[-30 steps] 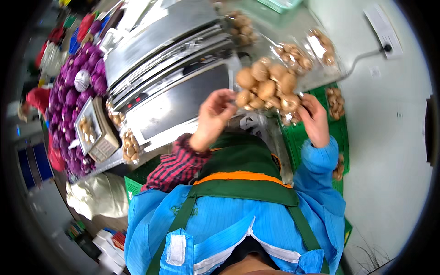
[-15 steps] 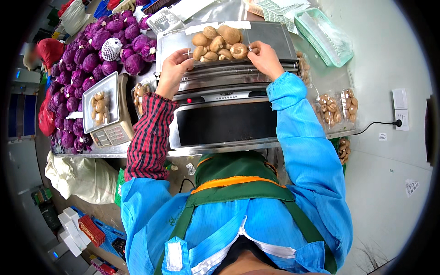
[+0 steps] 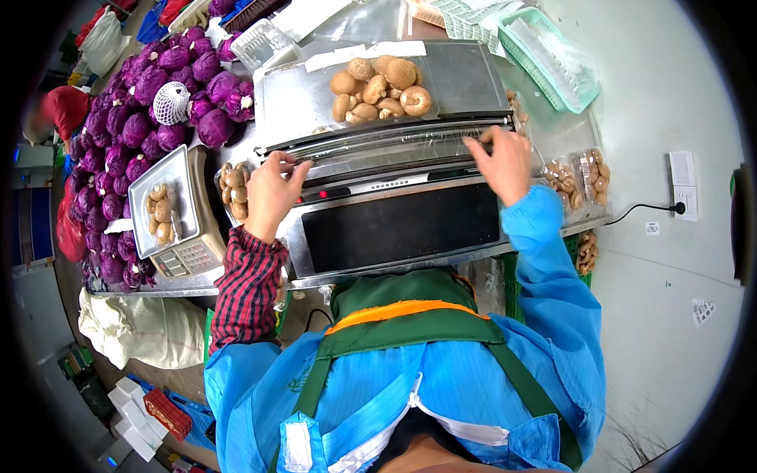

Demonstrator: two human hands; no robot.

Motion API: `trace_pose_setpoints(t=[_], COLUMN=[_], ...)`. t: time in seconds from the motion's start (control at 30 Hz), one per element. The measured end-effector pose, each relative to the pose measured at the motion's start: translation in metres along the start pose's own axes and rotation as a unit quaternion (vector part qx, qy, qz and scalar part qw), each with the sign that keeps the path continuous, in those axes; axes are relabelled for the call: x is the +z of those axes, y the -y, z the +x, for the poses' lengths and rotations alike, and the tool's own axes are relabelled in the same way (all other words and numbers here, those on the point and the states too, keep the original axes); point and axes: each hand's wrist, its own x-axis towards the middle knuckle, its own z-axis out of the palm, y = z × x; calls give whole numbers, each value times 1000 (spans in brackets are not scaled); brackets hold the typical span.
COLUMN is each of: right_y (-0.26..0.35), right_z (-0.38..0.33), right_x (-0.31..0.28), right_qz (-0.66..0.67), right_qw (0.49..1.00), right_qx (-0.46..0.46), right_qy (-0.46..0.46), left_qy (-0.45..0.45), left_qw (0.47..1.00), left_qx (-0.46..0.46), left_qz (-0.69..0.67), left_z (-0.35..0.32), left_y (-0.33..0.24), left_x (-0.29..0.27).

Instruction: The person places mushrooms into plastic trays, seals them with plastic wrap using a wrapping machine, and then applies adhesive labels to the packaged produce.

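Note:
A cluster of brown shiitake mushrooms sits on the flat metal top of a film-wrapping machine. In front of it, shiny cling film spans the machine's rollers. My left hand is at the film's left end, thumb and fingers pinched together on its edge. My right hand pinches at the right end, thumb pointing inward. The thin film is hard to see right at the fingertips. Nearest me lies the machine's black heating plate. Any tray under the mushrooms is hard to make out.
To the left, a scale carries a pack of mushrooms, beside a heap of purple cabbages. Wrapped mushroom packs lie at the right. Behind them stands a pale green basket. A plugged cable runs to the wall.
Both hands have left the mushrooms, come nearer to me and spread wider apart, now at the film by the rollers. The mushrooms stay on the machine top.

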Motion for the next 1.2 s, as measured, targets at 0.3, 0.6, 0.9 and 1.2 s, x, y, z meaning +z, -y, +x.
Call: trace_pose_setpoints(t=[0.3,0.6,0.9,1.2], right_y=[24,25,80,25], right_z=[16,19,152,154], right_x=[9,-34,-62,34], right_qz=[553,778,638,481], right_qw=[808,571,721,808], right_qx=[168,151,-252,-57], right_qy=[113,214,-97,336], left_qy=[130,233,-1,188], left_qw=[876,631,657,819], left_qx=[-183,-209,220,-55], left_qz=[-428,-710,-721,-540], left_z=[-16,-26,121,112], left_y=[6,-19,-66,-49], left_x=[-12,-22,-57,36])
